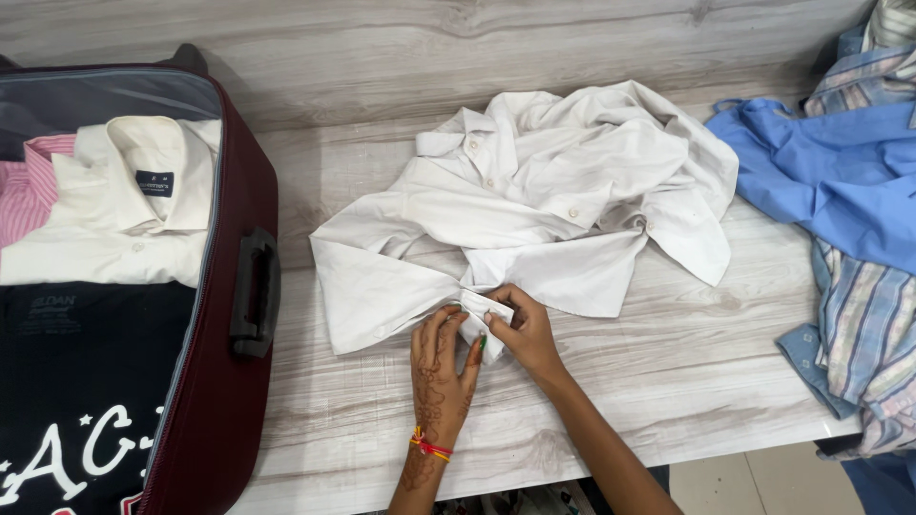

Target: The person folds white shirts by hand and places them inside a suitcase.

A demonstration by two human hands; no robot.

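A home setting, likely a bedroom or laundry corner: a pale wood-grain laminate table [687,381] bears a maroon fabric suitcase [224,381] packed with folded shirts, beside loose piles of crumpled cotton shirts [840,181]

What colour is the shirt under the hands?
White shirt, crumpled on the table; shown in the head view.

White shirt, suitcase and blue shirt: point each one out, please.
White shirt [534,191]: head view, on its crumpled front by the buttons.
Suitcase [224,381]: head view, on its maroon side wall below the handle.
Blue shirt [840,172]: head view, on its plain blue cloth.
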